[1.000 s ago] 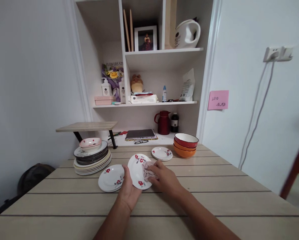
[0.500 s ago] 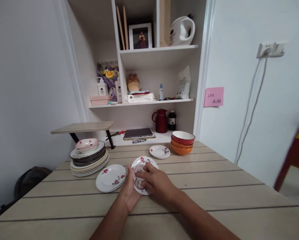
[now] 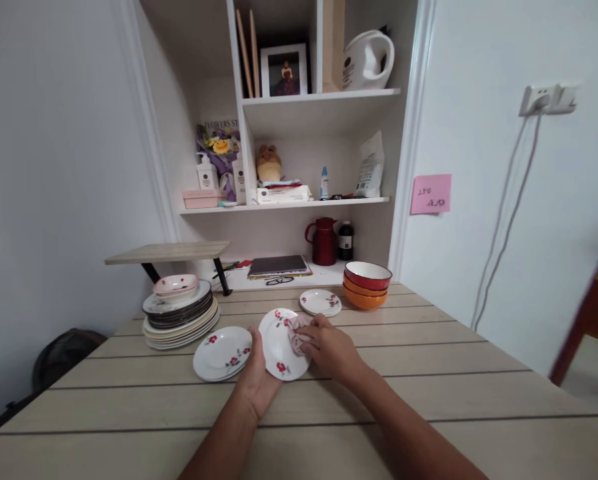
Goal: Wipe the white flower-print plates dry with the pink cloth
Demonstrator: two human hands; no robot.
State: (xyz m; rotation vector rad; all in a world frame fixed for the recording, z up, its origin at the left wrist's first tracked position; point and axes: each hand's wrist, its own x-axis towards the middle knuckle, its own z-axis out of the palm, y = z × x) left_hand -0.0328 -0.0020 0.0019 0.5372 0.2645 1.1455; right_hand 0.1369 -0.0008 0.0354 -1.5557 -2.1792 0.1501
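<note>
A red bowl (image 3: 368, 275) with a white interior is stacked on orange bowls (image 3: 365, 301) at the right of the slatted table (image 3: 429, 393); at left, a pink-spotted bowl (image 3: 175, 284) crowns a tall plate stack (image 3: 181, 335). "FLOWERS ST" is legible behind the shelved bouquet (image 3: 222, 145), and "250" is handwritten on a pink sticky note (image 3: 431, 194), above less readable script. The left hand (image 3: 257, 385) has its grip closed around a glossy, round, red-flowered plate (image 3: 273, 348), tilted between two piles of matching plates (image 3: 219, 350). The right hand's (image 3: 333, 348) grip pinches a crumpled, pale pink cloth (image 3: 297, 331) against that plate's right side.
</note>
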